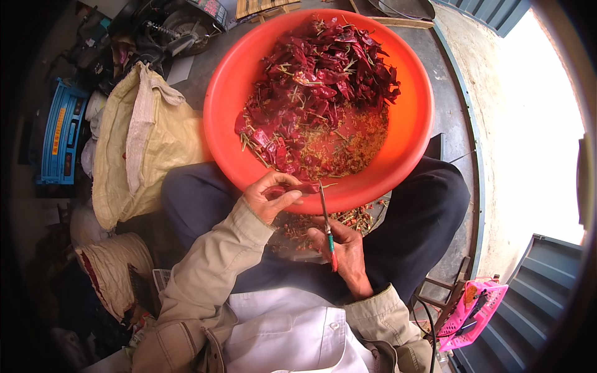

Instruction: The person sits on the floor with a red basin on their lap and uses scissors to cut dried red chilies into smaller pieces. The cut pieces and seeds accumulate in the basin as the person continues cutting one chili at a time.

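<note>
My left hand (273, 196) holds a dried red chilli pepper (305, 188) over the near rim of a large orange-red plastic basin (219, 116). My right hand (343, 247) grips a pair of scissors (329, 233) with green and red wrapped handles. The blades stand across the stem end of the pepper, where a pale green stem sticks out to the right. Inside the basin lies a heap of dried red chilli peppers (326, 70), with loose yellow seeds (359, 142) on the bottom near its right side. Cut stems and bits (354, 219) lie below the basin's near rim.
The basin stands between my bent knees. A yellow woven sack (158, 140) gapes at the left, with another sack (116, 270) holding red contents nearer me. A blue crate-like object (60, 135) and a motorcycle (186, 37) are farther left. At the lower right is a pink plastic basket (475, 312).
</note>
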{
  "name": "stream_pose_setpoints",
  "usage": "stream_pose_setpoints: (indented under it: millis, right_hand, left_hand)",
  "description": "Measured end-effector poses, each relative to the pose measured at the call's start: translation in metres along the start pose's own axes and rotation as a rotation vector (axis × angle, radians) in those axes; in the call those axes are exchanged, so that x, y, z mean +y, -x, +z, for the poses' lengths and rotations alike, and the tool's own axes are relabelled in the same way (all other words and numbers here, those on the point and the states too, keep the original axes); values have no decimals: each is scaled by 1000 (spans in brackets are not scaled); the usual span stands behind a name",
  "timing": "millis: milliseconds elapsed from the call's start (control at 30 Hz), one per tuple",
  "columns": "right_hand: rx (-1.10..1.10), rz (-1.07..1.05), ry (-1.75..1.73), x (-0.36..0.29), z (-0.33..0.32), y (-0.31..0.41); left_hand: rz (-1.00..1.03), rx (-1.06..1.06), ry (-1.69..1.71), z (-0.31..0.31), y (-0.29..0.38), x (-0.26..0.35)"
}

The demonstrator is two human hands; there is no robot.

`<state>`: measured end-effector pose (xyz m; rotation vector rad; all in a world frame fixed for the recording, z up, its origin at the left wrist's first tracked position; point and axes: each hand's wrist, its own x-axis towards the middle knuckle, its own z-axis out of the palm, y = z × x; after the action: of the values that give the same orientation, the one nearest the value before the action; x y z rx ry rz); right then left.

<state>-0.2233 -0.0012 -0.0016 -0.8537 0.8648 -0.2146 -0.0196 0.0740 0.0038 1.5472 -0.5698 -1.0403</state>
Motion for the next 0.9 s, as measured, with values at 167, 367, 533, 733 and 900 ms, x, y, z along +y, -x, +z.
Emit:
stream_pose_setpoints:
  millis: [167, 367, 533, 733, 900]
  right_hand:
    - [113, -172, 104, -2, -3, 0]
    - [160, -403, 563, -4, -9, 2]
    - [179, -624, 714, -6, -6, 4]
    - [84, -505, 719, -16, -2, 9]
    - [-95, -280, 479, -16, 6, 12]
  left_hand:
    - [541, 85, -694, 0, -4, 14]
    - [655, -38, -895, 6, -4, 25]
    - [567, -75, -867, 9, 2, 23]
    - [570, 5, -1048, 9, 15, 30]
    - [580, 22, -1097, -2, 31, 35]
